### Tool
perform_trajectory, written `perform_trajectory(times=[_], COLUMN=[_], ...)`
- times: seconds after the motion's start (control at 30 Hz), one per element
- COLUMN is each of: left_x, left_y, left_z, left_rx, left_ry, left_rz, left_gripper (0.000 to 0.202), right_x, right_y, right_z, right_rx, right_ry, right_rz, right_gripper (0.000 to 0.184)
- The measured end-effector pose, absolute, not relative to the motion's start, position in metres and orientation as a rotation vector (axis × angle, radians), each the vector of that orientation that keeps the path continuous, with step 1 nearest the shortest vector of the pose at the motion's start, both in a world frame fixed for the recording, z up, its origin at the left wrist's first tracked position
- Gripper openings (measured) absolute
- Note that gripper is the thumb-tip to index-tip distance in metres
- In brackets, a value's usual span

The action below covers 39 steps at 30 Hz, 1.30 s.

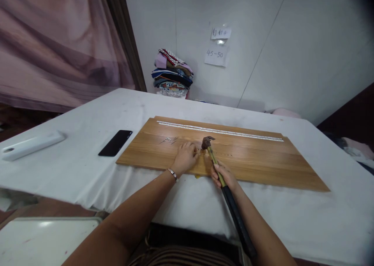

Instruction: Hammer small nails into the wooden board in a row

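My right hand [224,175] is wrapped round the handle of a claw hammer [235,209]. Its rusty head is at the far end, just above the wooden board [257,162], and its black grip points back toward me. My left hand [186,157] rests on the board left of the hammer head, fingertips pinched together close to it. Whatever is between those fingertips is too small to make out. Several loose nails [169,140] lie on the board beyond my left hand. A row of small dark dots [228,154] runs along the board right of the hammer.
Two white measuring strips [219,131] lie along the board's far side. Left of the board are a black phone [115,143] and a white elongated object [33,144] on the white-covered table [87,141]. Folded clothes [173,73] are stacked by the wall, behind the table.
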<state>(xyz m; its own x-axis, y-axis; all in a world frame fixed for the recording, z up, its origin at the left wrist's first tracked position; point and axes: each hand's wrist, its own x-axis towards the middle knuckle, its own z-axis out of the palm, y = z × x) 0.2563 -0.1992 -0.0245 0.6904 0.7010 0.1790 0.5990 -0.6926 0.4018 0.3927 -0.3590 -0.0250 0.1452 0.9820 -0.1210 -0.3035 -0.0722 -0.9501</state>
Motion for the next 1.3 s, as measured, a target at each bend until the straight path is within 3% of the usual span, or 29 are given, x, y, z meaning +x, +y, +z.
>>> perform_trajectory(times=[1.3], left_x=[0.2566], left_y=[-0.1988], left_z=[-0.0265], left_rx=[2.580], left_ry=[1.027], left_rz=[0.453], left_gripper=[0.010], right_x=[0.3954], right_y=[-0.3585], right_z=[-0.0323], right_rx=[-1.071], right_ry=[-0.799], right_rz=[1.317], right_gripper=[0.053])
